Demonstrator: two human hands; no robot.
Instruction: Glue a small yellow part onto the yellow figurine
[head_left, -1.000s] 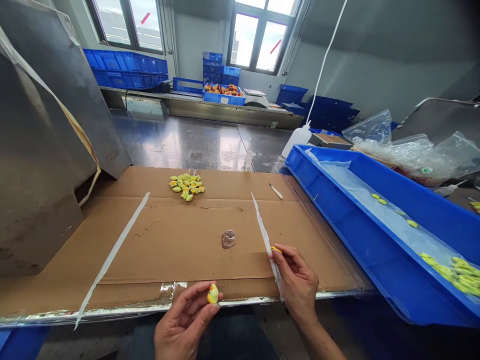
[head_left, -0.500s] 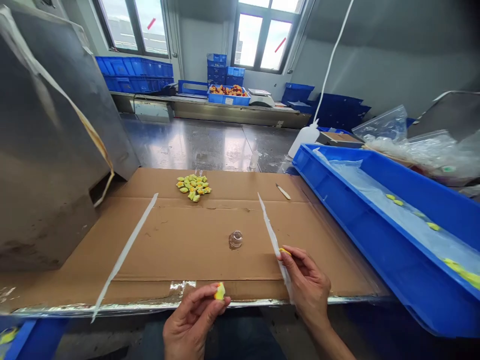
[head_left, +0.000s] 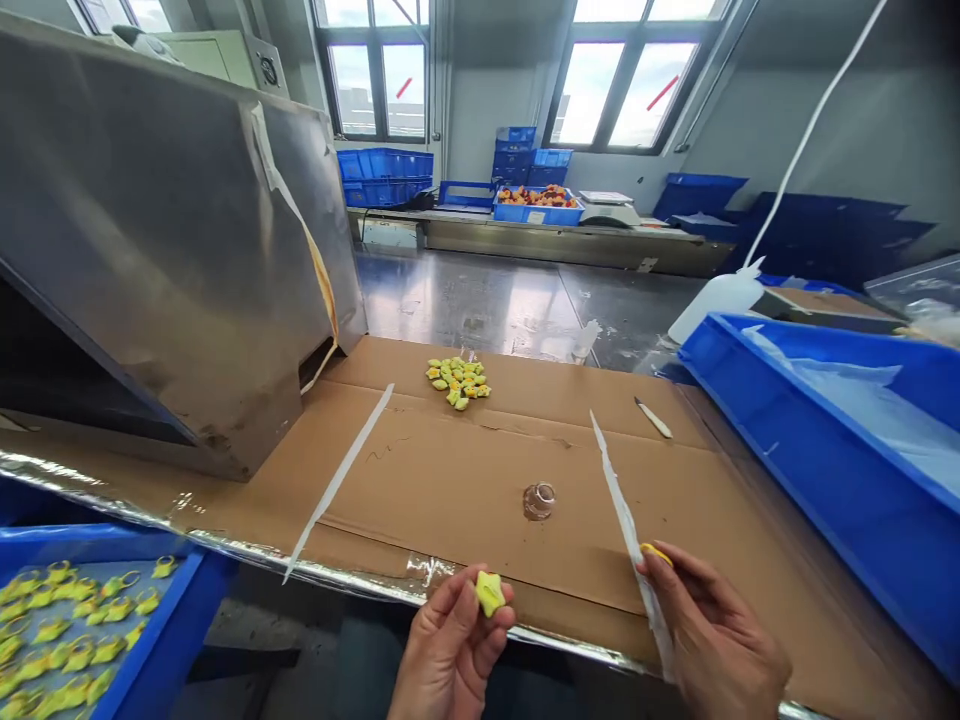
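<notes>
Between the thumb and fingers of my left hand (head_left: 450, 645), above the front edge of the table, is a small yellow-green star-shaped piece (head_left: 490, 593). A broad face of it is turned up towards me. My right hand (head_left: 716, 635) pinches a small yellow piece (head_left: 657, 552) near the right white strip (head_left: 619, 500); its fingers hide most of that piece. A small clear cup (head_left: 539, 500) stands on the cardboard (head_left: 450, 480) between and beyond my hands. Farther back lies a pile of similar yellow-green pieces (head_left: 459, 382).
A blue tray (head_left: 169, 640) at the lower left holds several yellow rings. At the right is a big blue bin (head_left: 825, 440) lined with plastic. A small knife (head_left: 653, 418) lies near it, and a white bottle (head_left: 716, 303) behind. A metal housing (head_left: 187, 220) blocks the left.
The view has swung left, bringing the tray of rings into sight. My left hand has turned the star-shaped piece to show its broad face. My right hand keeps its pinch.
</notes>
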